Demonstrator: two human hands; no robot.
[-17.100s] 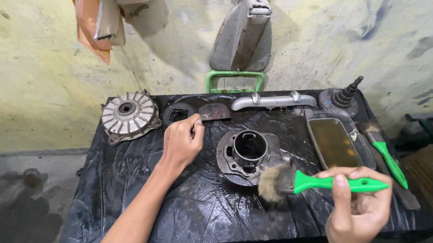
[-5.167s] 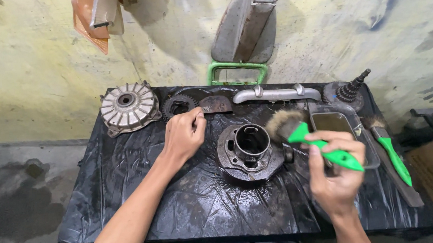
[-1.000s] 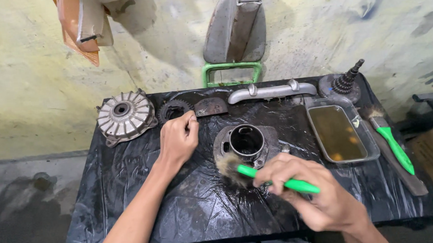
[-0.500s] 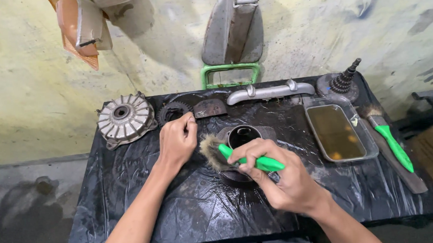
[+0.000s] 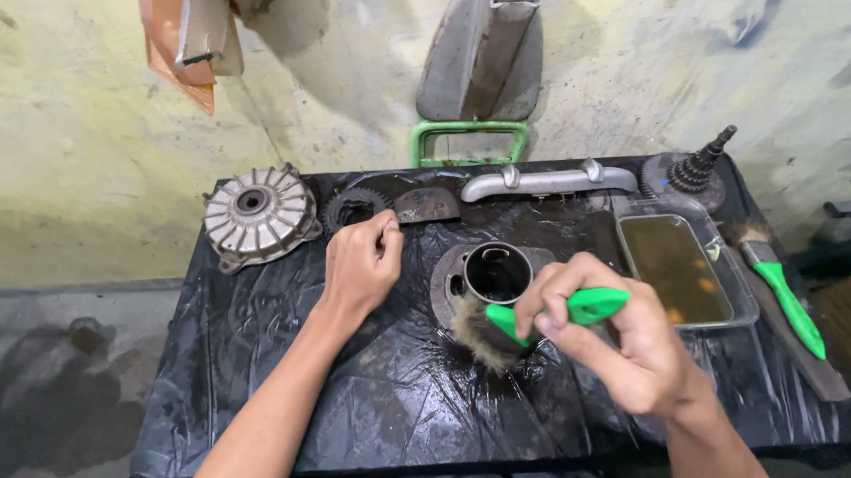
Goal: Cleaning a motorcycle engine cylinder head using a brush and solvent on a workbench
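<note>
Black plastic sheet (image 5: pixel 257 377) over the table: glossy, crinkled, wet-looking. Round dark metal cylinder part (image 5: pixel 492 276): dull, grimy. Green-handled brush (image 5: pixel 539 316): smooth shiny plastic grip, frayed tan bristles. Ribbed grey metal hub (image 5: pixel 257 215): matt, cast. Curved silver metal bar (image 5: pixel 548 180): satin sheen. Rectangular clear tray (image 5: pixel 739 294): transparent plastic, holding murky brown liquid.

Upper left of the table: finned round hub (image 5: pixel 259 218), then a toothed sprocket (image 5: pixel 353 208). Top centre: silver grab bar (image 5: pixel 547 179). Right: rectangular tray of amber liquid (image 5: pixel 681 269), stepped gear shaft (image 5: pixel 694 167), spare green-handled brush (image 5: pixel 781 288).
</note>
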